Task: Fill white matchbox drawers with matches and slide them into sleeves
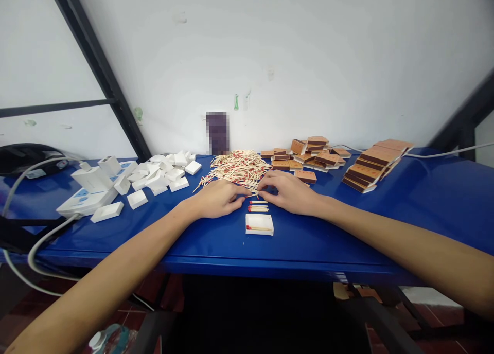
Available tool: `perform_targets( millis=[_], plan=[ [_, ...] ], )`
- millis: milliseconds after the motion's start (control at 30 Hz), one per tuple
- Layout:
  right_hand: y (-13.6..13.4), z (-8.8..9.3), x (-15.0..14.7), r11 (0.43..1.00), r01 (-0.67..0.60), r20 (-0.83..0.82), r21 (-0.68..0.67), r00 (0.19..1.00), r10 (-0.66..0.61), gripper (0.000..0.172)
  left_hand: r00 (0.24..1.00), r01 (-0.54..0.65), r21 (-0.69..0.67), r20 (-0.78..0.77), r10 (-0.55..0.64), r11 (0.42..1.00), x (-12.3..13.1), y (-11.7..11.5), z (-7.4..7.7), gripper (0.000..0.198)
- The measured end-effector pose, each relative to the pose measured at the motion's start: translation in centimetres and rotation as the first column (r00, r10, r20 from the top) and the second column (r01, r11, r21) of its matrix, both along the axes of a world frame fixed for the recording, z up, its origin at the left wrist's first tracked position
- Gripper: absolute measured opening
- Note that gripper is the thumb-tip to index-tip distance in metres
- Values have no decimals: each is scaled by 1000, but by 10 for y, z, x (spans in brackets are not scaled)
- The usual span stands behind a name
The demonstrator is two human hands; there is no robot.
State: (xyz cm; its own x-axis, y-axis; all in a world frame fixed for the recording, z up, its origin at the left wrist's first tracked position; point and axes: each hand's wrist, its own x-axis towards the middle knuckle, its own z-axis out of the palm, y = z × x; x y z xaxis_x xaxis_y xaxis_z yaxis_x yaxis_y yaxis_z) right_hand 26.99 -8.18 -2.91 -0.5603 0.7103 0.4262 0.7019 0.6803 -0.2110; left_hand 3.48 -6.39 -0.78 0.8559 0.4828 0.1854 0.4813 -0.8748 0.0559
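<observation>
Blue and glossy, the table (pixel 301 243) spans the view. Toward its right side lie brown matchboxes (pixel 317 161), some jumbled, others in a slanting stack; toward the left, scattered white trays (pixel 156 181). Between them spreads a heap of red-tipped matches (pixel 241 170). At its near edge, the left hand (pixel 218 198) and right hand (pixel 289 193) almost meet, fingers curled, thumb and forefinger narrowly spaced; I cannot tell whether either grips a match. Nearer sits one open tray (pixel 264 220), with a few loose matches (pixel 258 208) lying just beyond it.
</observation>
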Motion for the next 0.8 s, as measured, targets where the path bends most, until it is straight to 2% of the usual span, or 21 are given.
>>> perform_targets(
  millis=[533,800],
  plan=[
    [-3,6,2,992,104,2,-70,995,-104,7,1000,-17,4,-12,17,1000,-1,1,-1,34],
    [-11,19,18,988,-4,94,-157,995,19,10,998,-56,16,-11,56,998,-1,1,-2,33]
  ],
)
